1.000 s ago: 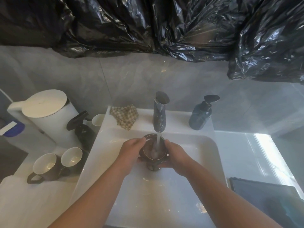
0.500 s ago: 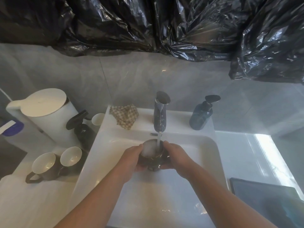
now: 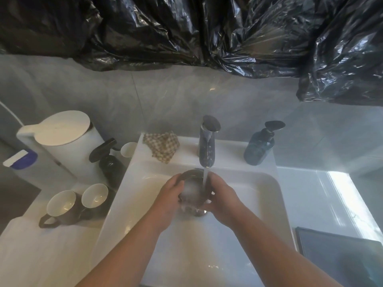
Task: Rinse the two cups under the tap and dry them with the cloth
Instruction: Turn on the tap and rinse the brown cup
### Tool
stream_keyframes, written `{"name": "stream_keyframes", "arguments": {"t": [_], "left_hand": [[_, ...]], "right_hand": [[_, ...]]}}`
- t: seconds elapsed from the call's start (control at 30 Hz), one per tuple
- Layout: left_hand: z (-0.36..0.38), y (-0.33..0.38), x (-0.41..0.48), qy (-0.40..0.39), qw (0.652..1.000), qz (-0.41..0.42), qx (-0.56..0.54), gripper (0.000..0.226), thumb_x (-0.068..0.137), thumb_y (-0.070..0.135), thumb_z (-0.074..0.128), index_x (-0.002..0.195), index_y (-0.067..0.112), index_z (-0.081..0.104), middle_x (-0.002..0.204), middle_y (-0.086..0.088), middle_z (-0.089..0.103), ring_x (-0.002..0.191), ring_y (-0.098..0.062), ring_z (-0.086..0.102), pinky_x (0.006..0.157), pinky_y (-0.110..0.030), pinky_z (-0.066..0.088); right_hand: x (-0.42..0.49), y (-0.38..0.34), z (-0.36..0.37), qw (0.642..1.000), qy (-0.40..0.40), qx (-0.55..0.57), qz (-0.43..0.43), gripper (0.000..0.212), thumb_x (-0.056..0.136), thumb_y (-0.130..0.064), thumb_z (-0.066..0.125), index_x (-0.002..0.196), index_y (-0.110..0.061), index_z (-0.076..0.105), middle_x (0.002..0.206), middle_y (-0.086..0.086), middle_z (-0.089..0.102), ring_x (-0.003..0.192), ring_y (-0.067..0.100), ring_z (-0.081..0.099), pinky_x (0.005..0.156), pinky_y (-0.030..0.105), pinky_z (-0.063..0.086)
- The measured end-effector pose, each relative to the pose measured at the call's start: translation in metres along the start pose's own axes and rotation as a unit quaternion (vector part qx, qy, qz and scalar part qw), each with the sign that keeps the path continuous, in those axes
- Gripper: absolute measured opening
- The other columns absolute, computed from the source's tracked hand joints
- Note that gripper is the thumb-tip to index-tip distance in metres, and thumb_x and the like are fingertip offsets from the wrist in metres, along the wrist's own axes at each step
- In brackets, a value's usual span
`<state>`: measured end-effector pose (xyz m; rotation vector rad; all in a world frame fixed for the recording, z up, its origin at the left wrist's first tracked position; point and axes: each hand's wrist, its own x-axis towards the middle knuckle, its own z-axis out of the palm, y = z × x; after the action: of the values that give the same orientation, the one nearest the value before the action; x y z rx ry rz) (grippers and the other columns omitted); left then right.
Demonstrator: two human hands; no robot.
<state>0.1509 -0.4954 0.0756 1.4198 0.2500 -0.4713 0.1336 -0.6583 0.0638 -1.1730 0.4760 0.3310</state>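
Gripping cup (image 3: 191,190) between left hand (image 3: 169,196) and right hand (image 3: 222,200), turning it under tap (image 3: 207,143), reaching every side.

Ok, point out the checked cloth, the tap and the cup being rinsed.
checked cloth (image 3: 162,146), head view, middle of the crumpled fabric
tap (image 3: 207,141), head view, upright body
cup (image 3: 191,190), head view, water-filled inside

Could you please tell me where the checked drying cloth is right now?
In the head view the checked cloth lies crumpled on the sink's back ledge, left of the tap and right of a small white cup.
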Motion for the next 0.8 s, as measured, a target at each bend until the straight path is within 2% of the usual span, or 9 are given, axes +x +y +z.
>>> {"name": "stream_keyframes", "arguments": {"t": [0.1, 0.17, 0.23, 0.37, 0.43, 0.5, 0.6, 0.67, 0.8], "left_hand": [[0.018, 0.0, -0.008, 0.028, 0.986, -0.082, -0.142, 0.037, 0.107, 0.031, 0.036, 0.098, 0.013, 0.068, 0.095, -0.014, 0.075, 0.073, -0.019, 0.074, 0.07, -0.033, 0.052], [0.026, 0.001, -0.008, 0.03, 0.975, -0.123, -0.182, 0.045, 0.105, 0.04, 0.039, 0.096, 0.006, 0.067, 0.088, -0.015, 0.076, 0.072, -0.022, 0.073, 0.068, -0.034, 0.051], [0.03, 0.0, -0.007, 0.033, 0.975, -0.122, -0.185, 0.042, 0.104, 0.035, 0.044, 0.089, 0.003, 0.067, 0.076, -0.013, 0.076, 0.071, -0.024, 0.071, 0.07, -0.034, 0.051], [0.028, -0.001, -0.001, 0.016, 0.987, -0.084, -0.134, 0.034, 0.097, 0.007, 0.042, 0.085, 0.005, 0.074, 0.078, -0.016, 0.076, 0.072, -0.029, 0.075, 0.08, -0.042, 0.051], [0.029, 0.002, 0.002, 0.027, 0.992, -0.055, -0.111, 0.039, 0.089, -0.007, 0.042, 0.084, 0.013, 0.076, 0.084, -0.013, 0.075, 0.077, -0.03, 0.072, 0.076, -0.04, 0.053], [0.03, 0.007, 0.003, 0.042, 0.997, -0.028, -0.058, 0.042, 0.085, -0.013, 0.044, 0.102, 0.015, 0.07, 0.091, -0.007, 0.072, 0.08, -0.024, 0.067, 0.075, -0.035, 0.052], [0.03, 0.01, 0.001, 0.021, 1.0, -0.011, 0.02, 0.038, 0.088, -0.009, 0.049, 0.098, 0.022, 0.068, 0.083, 0.006, 0.074, 0.082, -0.018, 0.067, 0.075, -0.032, 0.054], [0.028, 0.009, 0.002, 0.018, 0.999, -0.007, 0.047, 0.025, 0.093, 0.003, 0.056, 0.094, 0.024, 0.069, 0.089, 0.003, 0.076, 0.091, -0.021, 0.069, 0.087, -0.038, 0.055], [0.029, 0.004, 0.004, 0.055, 0.994, -0.018, 0.092, 0.004, 0.093, 0.027, 0.066, 0.094, 0.024, 0.068, 0.099, -0.004, 0.075, 0.092, -0.022, 0.071, 0.09, -0.044, 0.058]], "right_hand": [[-0.001, 0.002, 0.006, 0.999, 0.02, -0.014, -0.032, 0.035, 0.104, -0.021, 0.04, 0.105, -0.001, 0.069, 0.086, 0.008, 0.077, 0.078, 0.02, 0.073, 0.061, 0.027, 0.056], [0.001, 0.003, 0.011, 0.996, 0.057, -0.04, -0.058, 0.037, 0.1, -0.028, 0.052, 0.104, 0.007, 0.065, 0.1, 0.027, 0.072, 0.092, 0.038, 0.069, 0.072, 0.034, 0.058], [0.004, 0.005, 0.011, 0.989, 0.094, -0.068, -0.091, 0.04, 0.087, -0.034, 0.067, 0.095, 0.004, 0.064, 0.102, 0.031, 0.067, 0.093, 0.042, 0.066, 0.083, 0.043, 0.055], [0.011, 0.011, 0.006, 0.99, 0.095, -0.086, -0.065, 0.055, 0.071, -0.037, 0.068, 0.118, -0.012, 0.057, 0.112, 0.018, 0.069, 0.104, 0.035, 0.07, 0.089, 0.047, 0.058], [0.011, 0.012, 0.006, 0.993, 0.08, -0.083, -0.026, 0.052, 0.076, -0.04, 0.059, 0.122, -0.014, 0.061, 0.113, 0.014, 0.072, 0.103, 0.034, 0.07, 0.084, 0.044, 0.058], [0.011, 0.017, 0.002, 0.993, 0.078, -0.094, -0.003, 0.042, 0.091, -0.04, 0.046, 0.114, -0.015, 0.07, 0.109, 0.014, 0.074, 0.101, 0.036, 0.071, 0.08, 0.045, 0.06], [0.007, 0.017, -0.002, 0.988, 0.08, -0.131, 0.002, 0.043, 0.101, -0.041, 0.031, 0.116, -0.021, 0.067, 0.115, 0.014, 0.07, 0.097, 0.037, 0.071, 0.06, 0.04, 0.063], [0.005, 0.017, -0.005, 0.985, 0.054, -0.162, -0.034, 0.045, 0.099, -0.049, 0.032, 0.123, -0.022, 0.061, 0.119, 0.014, 0.066, 0.101, 0.04, 0.068, 0.053, 0.034, 0.06], [0.002, 0.018, -0.004, 0.968, 0.039, -0.225, -0.109, 0.032, 0.104, -0.043, 0.036, 0.124, -0.024, 0.052, 0.115, 0.008, 0.066, 0.101, 0.037, 0.068, 0.066, 0.039, 0.061]]}}
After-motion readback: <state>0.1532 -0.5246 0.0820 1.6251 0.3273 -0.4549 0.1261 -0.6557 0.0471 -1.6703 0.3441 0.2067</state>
